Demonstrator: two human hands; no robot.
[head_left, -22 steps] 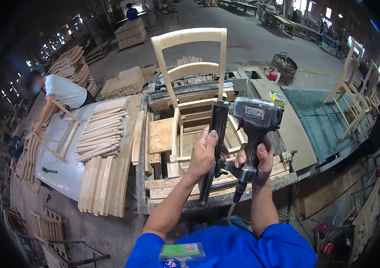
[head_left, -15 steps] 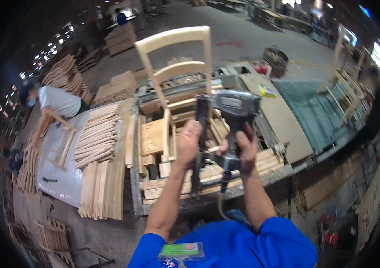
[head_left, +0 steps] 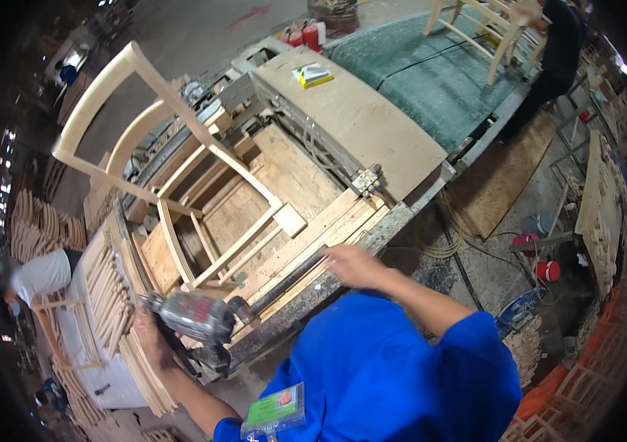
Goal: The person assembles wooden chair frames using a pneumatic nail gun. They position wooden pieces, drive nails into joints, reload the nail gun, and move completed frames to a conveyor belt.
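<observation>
My left hand (head_left: 153, 337) is wrapped round the near side of a dark pneumatic nail gun (head_left: 199, 317), held sideways over the bench's near left edge. From the gun a long black magazine (head_left: 288, 280) runs toward the right along the front boards. My right hand (head_left: 358, 267) is closed at the far end of that magazine; its fingertips are partly hidden. Just beyond the gun, a pale wooden chair frame (head_left: 214, 144) with a curved top rail stands tilted in the wooden jig on the bench.
A tan board (head_left: 358, 118) bears a yellow and white box (head_left: 312, 74). A green-topped table (head_left: 409, 66) lies beyond, where a person handles another chair (head_left: 494, 33). On the left, another person (head_left: 44, 276) bends over a frame beside stacked wooden sticks (head_left: 107, 295).
The nail gun has come down from upright before me to lying sideways at the lower left. My right hand has left its body for the magazine's end. My view has turned right.
</observation>
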